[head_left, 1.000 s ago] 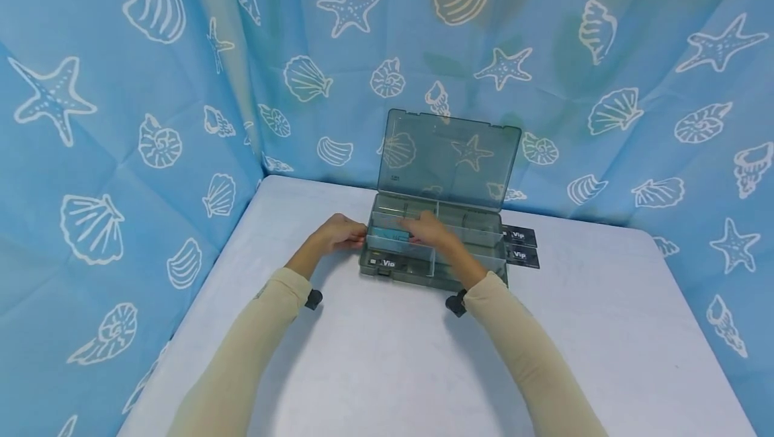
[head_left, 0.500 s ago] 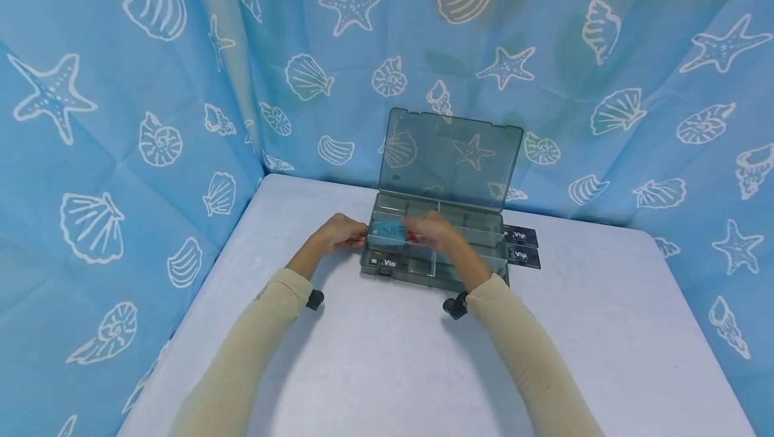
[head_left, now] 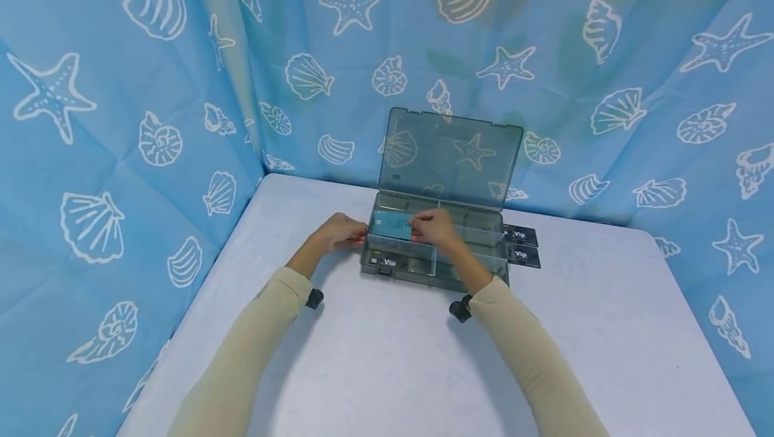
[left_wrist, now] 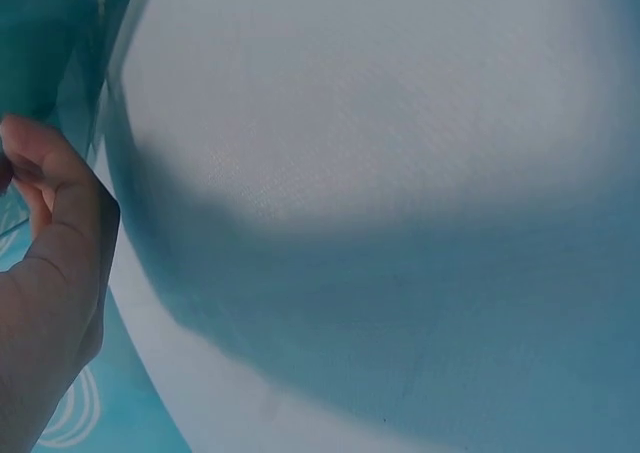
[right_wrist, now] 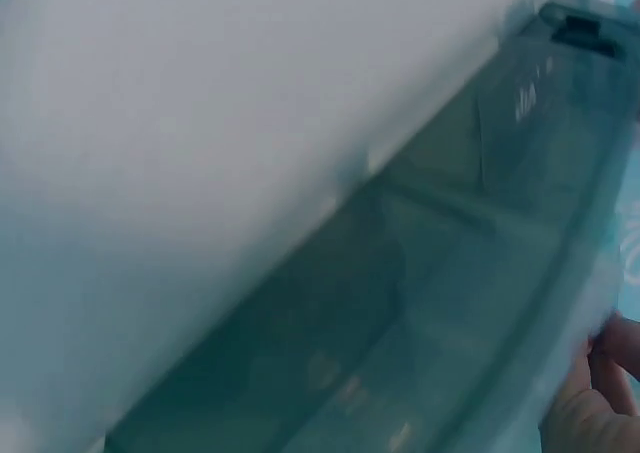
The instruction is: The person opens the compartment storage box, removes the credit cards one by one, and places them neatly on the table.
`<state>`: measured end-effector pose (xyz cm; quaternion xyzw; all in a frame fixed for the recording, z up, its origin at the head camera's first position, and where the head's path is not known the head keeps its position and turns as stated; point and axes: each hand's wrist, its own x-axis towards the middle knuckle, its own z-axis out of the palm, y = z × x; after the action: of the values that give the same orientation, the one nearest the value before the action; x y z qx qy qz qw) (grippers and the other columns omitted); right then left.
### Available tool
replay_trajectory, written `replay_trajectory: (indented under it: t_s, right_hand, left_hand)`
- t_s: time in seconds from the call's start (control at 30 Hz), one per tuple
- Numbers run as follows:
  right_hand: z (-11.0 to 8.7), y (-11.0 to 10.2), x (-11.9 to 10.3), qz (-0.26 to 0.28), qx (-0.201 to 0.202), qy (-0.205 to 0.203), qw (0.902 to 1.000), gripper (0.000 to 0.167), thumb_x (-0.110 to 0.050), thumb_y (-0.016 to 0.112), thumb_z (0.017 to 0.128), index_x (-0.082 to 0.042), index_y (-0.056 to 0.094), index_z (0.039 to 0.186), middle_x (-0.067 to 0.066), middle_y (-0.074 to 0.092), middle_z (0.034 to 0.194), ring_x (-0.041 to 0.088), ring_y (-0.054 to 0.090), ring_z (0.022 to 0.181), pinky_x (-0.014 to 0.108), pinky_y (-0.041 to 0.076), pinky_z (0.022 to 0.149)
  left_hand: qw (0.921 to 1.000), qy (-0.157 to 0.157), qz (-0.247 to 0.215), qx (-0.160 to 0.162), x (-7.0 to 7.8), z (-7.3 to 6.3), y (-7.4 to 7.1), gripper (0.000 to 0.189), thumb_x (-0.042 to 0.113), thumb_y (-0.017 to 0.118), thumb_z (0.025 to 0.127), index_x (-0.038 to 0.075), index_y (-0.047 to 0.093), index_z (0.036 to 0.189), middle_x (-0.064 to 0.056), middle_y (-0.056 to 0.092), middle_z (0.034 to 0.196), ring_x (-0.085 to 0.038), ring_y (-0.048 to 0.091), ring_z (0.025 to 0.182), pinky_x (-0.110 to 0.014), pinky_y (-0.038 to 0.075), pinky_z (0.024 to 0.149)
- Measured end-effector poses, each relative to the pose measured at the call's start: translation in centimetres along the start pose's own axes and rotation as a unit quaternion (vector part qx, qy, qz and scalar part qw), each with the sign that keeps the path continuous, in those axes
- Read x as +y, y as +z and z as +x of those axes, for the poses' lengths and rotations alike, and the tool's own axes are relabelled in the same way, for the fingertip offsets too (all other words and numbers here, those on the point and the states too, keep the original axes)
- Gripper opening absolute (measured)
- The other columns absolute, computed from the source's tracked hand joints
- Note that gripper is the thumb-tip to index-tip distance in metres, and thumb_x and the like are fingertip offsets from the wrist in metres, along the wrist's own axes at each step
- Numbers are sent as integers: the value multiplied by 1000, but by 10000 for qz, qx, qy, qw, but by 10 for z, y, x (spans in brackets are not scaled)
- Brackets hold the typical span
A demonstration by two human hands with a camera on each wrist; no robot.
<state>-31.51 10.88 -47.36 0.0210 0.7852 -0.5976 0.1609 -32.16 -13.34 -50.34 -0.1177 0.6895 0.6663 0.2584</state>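
A teal card (head_left: 392, 224) with a small chip patch is tilted over the left middle compartment of a smoky transparent compartment box (head_left: 447, 282). Its right edge is pinched by my right hand (head_left: 437, 227), whose fingers show blurred at the corner of the right wrist view. At the box's left side, my left hand (head_left: 341, 232) holds the wall with bent fingers; the left wrist view shows its fingers (left_wrist: 65, 188) against the clear plastic, the tips partly out of frame. A black card (head_left: 388, 263) marked "Vip" lies in the front left compartment.
The box lid (head_left: 449, 158) stands raised at the back, near a blue shell-patterned curtain (head_left: 357, 87). Two more black "Vip" cards (head_left: 523, 257) stick out beyond the box's right side. Clear dividers (head_left: 432, 263) split the box. A white cloth (head_left: 387, 370) covers the table.
The teal card has come up from low in the compartment and tilted, now showing its face above the divider. My right hand has lifted with it; the left hand stays put.
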Motion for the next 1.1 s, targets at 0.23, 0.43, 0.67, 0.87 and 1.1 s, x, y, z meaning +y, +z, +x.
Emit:
replay_trajectory:
  t_s: [0.23,0.43,0.67,0.87,1.1]
  right_hand:
    - [-14,-46,-2,47,501,-166,9986,30,-10,61,97,7,62,122,24,63,115,20,70,82,46,54,90]
    - [-33,-96,10,-307,743,-128,9967,37,-15,57,100,8,57,129,25,58,120,19,67,90,46,51,94]
    - [-55,-152,38,-637,982,30,9931,45,-19,51,103,10,47,137,28,54,128,26,62,105,38,52,94]
    - [-75,-189,61,-710,1303,331,9884,46,-21,47,104,10,45,139,28,50,133,24,60,104,31,53,92]
    - [-96,-220,88,-601,1662,568,9826,48,-21,45,104,12,43,139,28,49,131,10,62,86,22,56,80]
  left_hand:
    - [10000,55,-57,-24,-1,0,3,30,6,63,92,-12,58,116,-8,64,83,-12,63,67,-22,58,69]
    - [9999,36,84,49,0,1,2,33,8,62,93,-12,57,119,-10,64,90,-12,64,70,-23,58,71]
    - [9999,7,140,75,1,-1,2,34,8,62,93,-11,56,121,-11,64,94,-13,64,73,-24,58,75]
    - [10000,19,19,-1,2,-2,3,34,6,61,94,-13,54,121,-10,63,89,-12,63,70,-22,58,71]
    - [9999,-63,130,7,2,1,4,32,7,63,93,-11,56,119,-10,64,90,-13,63,72,-23,58,72]
